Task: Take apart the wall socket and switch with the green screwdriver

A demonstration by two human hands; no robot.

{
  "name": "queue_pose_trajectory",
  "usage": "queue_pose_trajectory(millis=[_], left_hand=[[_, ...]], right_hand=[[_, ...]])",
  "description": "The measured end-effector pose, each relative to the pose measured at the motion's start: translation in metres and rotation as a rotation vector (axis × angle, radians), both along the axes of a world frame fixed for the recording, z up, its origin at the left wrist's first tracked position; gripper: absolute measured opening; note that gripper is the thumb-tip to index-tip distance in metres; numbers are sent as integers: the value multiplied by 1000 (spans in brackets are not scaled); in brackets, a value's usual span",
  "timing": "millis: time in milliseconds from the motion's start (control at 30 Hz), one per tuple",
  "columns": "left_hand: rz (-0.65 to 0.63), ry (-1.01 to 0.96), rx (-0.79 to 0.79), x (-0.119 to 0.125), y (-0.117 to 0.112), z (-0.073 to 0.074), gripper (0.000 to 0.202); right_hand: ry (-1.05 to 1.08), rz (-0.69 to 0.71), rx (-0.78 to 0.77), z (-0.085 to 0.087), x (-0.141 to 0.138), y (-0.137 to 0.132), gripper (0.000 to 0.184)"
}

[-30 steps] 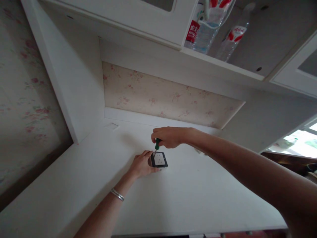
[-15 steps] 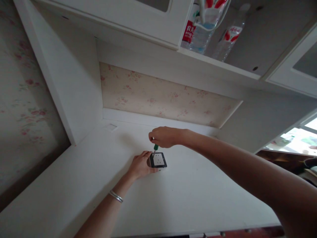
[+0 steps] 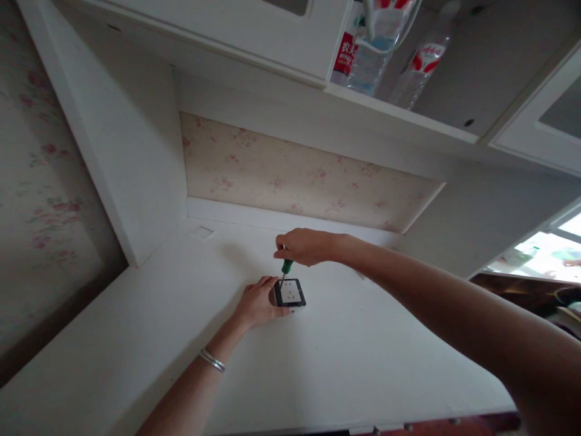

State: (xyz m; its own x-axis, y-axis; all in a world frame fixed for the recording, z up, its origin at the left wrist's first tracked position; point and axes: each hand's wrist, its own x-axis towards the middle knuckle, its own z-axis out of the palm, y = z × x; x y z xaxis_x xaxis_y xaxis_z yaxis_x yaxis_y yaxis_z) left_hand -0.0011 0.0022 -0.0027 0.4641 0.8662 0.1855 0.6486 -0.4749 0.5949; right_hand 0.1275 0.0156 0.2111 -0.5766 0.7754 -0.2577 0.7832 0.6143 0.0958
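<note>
A power socket [image 3: 291,292] with a white face and a dark frame sits on the white counter [image 3: 354,357]. My left hand [image 3: 258,304] grips it from the left, fingers along its far side and thumb along the near side. Above it, my right hand [image 3: 303,247] is closed around the green handle of a screwdriver [image 3: 286,266]. The screwdriver's shaft slants down, its tip at the left part of the socket's dark frame. Whether the tip sits in a screw is too small to make out.
Overhead hangs a white cabinet [image 3: 218,36]; its open section holds plastic bottles [image 3: 422,63]. A white side panel [image 3: 104,133] rises at the left. Flowered wallpaper [image 3: 290,175] covers the back wall. A small pale rectangle [image 3: 202,232] lies near the back left of the counter.
My right hand has shifted slightly and its fingers have changed position around the screwdriver handle, more of which now shows. My left hand and the socket stay in place.
</note>
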Motion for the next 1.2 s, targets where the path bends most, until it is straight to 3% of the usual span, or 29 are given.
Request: queue_pose_trajectory(millis=[100,267,500,633,733,1000,1100,1200], left_hand=[[-5,-11,0,0,0,0,81],[-12,-28,13,0,2,-3,81],[-23,-21,8,0,3,-4,81],[-18,-38,42,0,3,-5,81],[-25,-41,35,0,2,-3,79],[-15,-40,-13,1,2,-2,81],[-18,-47,16,0,2,-4,83],[-23,-40,24,-1,3,-5,82]], right_hand=[[54,116,1,0,-3,-2,17],[69,151,-104,3,-3,-3,28],[-55,-38,53,-1,-4,1,33],[55,134,15,-2,-5,0,27],[59,156,-25,0,-3,1,30],[-29,-2,94,-5,-2,3,30],[28,96,63,-5,-2,0,21],[101,172,-22,-3,1,-1,23]])
